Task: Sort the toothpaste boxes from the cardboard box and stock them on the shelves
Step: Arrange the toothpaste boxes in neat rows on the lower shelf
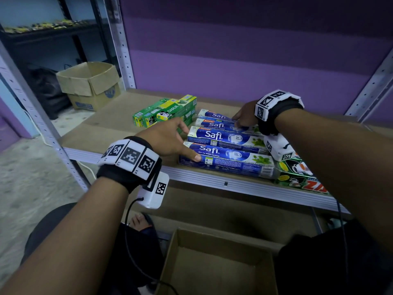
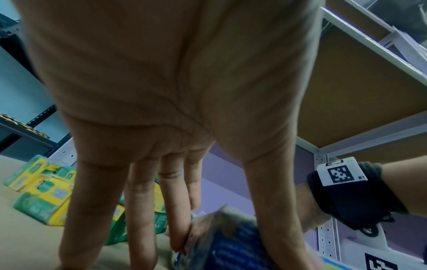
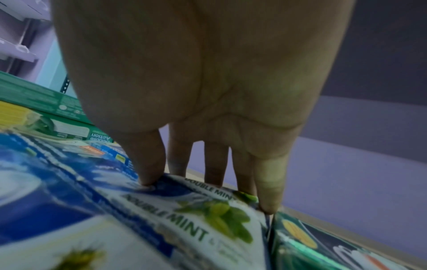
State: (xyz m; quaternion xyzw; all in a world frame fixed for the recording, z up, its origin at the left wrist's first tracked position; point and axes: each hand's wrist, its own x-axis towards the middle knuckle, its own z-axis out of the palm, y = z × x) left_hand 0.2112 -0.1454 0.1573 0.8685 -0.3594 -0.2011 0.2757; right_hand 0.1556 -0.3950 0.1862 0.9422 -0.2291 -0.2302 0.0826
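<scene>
Hidden under the right forearm and wrist camera: the right ends of the blue Safi boxes (image 1: pixel 225 145), lying in a row of four on the wooden shelf (image 1: pixel 102 124). Cut off at the right edge of the shelf: a green box (image 1: pixel 297 173) with only "ZA" readable. Blurred in the left wrist view, so hard to say exactly which fingertips meet the carton there. Left hand (image 1: pixel 170 139) spread with straight fingers at the left ends of the blue boxes, thumb (image 1: pixel 191 155) pressing on the nearest one, the other fingers reaching toward the farther ones; nothing gripped. Right hand (image 1: pixel 244 118) at the far boxes, fingers (image 3: pixel 150 164) straight and pointing down, tips touching the top of a box near its mint-leaf end, again without closing round it. Long axes running left to right, parallel to the shelf's front rail, logos facing up, mint ends to the right. Green Darlie boxes (image 1: pixel 168 112) clustered just left of and beyond the blue row, angled toward the far right. Open cardboard box (image 1: pixel 212 262) on the floor below, near; another carton (image 1: pixel 89 84) far left.
</scene>
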